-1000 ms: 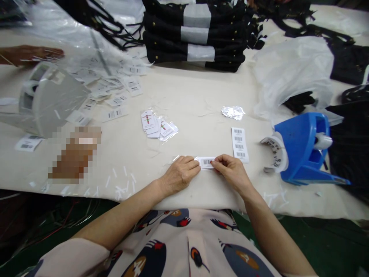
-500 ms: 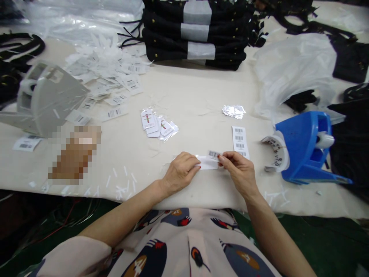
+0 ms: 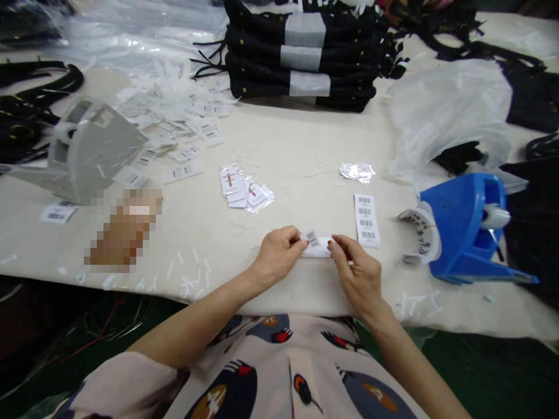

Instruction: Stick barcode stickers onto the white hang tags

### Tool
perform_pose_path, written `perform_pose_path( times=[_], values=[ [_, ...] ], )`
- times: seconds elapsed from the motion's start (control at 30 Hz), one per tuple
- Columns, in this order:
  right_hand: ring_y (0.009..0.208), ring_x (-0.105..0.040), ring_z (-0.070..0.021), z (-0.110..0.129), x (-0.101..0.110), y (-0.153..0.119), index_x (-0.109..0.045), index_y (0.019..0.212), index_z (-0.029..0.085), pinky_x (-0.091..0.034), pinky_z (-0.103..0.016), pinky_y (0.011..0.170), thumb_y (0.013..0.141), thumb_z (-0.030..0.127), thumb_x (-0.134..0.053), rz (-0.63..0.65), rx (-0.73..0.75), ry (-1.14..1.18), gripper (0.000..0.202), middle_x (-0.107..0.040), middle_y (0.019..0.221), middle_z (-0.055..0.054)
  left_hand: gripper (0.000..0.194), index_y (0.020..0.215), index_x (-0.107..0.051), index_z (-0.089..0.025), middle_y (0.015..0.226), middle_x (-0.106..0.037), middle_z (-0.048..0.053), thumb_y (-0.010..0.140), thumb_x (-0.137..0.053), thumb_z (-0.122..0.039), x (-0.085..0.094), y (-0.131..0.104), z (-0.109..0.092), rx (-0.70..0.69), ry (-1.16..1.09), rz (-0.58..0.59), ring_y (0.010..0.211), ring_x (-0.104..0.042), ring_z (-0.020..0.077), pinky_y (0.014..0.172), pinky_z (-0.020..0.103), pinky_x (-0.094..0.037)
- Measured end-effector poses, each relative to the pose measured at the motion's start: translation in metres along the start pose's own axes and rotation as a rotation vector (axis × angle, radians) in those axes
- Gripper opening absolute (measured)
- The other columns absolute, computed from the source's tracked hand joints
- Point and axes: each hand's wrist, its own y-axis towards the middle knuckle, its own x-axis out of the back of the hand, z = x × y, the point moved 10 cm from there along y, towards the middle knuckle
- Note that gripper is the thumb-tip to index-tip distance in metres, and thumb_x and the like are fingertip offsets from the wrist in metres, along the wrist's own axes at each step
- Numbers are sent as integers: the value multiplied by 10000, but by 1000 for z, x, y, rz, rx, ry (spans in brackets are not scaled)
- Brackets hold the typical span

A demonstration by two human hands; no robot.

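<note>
Between my hands a white paper tag [image 3: 318, 250] lies on the cream table [image 3: 288, 145] near its front edge. My left hand [image 3: 279, 253] pinches a small barcode label [image 3: 312, 239] over the tag's left part. My right hand [image 3: 358, 269] is at the tag's right end, thumb and forefinger close together; whether they grip the tag or a label is hard to make out. Just beyond my right hand lies a strip of barcode stickers [image 3: 367, 221]. Farther back, left of centre, several hang tags in clear sleeves [image 3: 245, 189] overlap.
A blue tape dispenser [image 3: 465, 233] stands at the right, a grey dispenser [image 3: 89, 151] at the left. Black bundles with white bands [image 3: 305, 58] are stacked at the back. Loose white labels [image 3: 174, 116], a clear plastic bag [image 3: 454, 110] and small silvery packets [image 3: 357, 171] also lie there.
The barcode label has gone from my right hand's fingertips to my left hand's, at the tag's left part. The camera view has shifted slightly.
</note>
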Motion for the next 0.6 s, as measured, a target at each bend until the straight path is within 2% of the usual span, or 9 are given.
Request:
perform_pose_path(
  times=[0.07,0.17,0.23,0.3,0.4,0.47,0.53,0.6],
  values=[
    [744,-588,-162,32,13,4,-611,983,169,-462,-291,674,867,262,-530,-41,259,-193,170,-650,880,-65,146,636,-556,-152,571,-517,-30,757,-522,-227,-4,0,-9,-59,258,107,571,-473,108,550,226,-361],
    [862,-554,-186,69,3,5,-621,970,177,-425,-326,768,876,207,-516,104,571,-376,144,-646,926,-64,158,692,-574,-146,659,-579,9,805,-480,-205,-20,-5,-25,-226,641,270,642,-521,142,628,272,-394],
    [828,-541,-195,77,-11,6,-631,926,170,-406,-335,741,881,217,-511,235,653,-480,136,-648,861,-60,183,739,-584,-137,726,-614,47,836,-445,-205,-29,-9,-32,-309,835,326,701,-556,179,686,324,-413],
    [757,-527,-189,76,-23,8,-635,853,154,-396,-323,690,890,226,-492,330,666,-515,165,-633,769,-61,203,767,-591,-131,756,-632,71,854,-426,-209,-34,-10,-35,-338,944,362,741,-580,208,715,360,-425],
    [690,-505,-173,68,-31,8,-622,788,138,-395,-301,651,901,215,-447,417,620,-439,222,-592,691,-62,197,772,-606,-139,773,-653,70,853,-457,-238,-33,-9,-34,-319,951,394,767,-602,215,733,362,-442],
    [676,-505,-165,55,-26,13,-612,779,140,-394,-289,635,885,230,-463,387,504,-340,204,-583,697,-56,163,849,-613,-154,765,-663,45,827,-519,-285,-23,-4,-31,-257,856,347,740,-610,196,697,324,-459],
    [645,-507,-149,31,-10,22,-609,777,152,-390,-271,606,857,271,-514,272,270,-198,172,-586,700,-36,220,984,-588,-162,774,-669,25,805,-560,-285,-8,3,-28,-238,744,226,724,-611,175,665,291,-469],
    [598,-499,-129,-4,7,24,-613,772,164,-382,-252,567,818,323,-573,123,-6,-15,170,-588,683,-11,227,1033,-571,-156,830,-670,34,822,-535,-230,0,4,-31,-354,693,127,769,-603,165,698,288,-472]
  ],
)
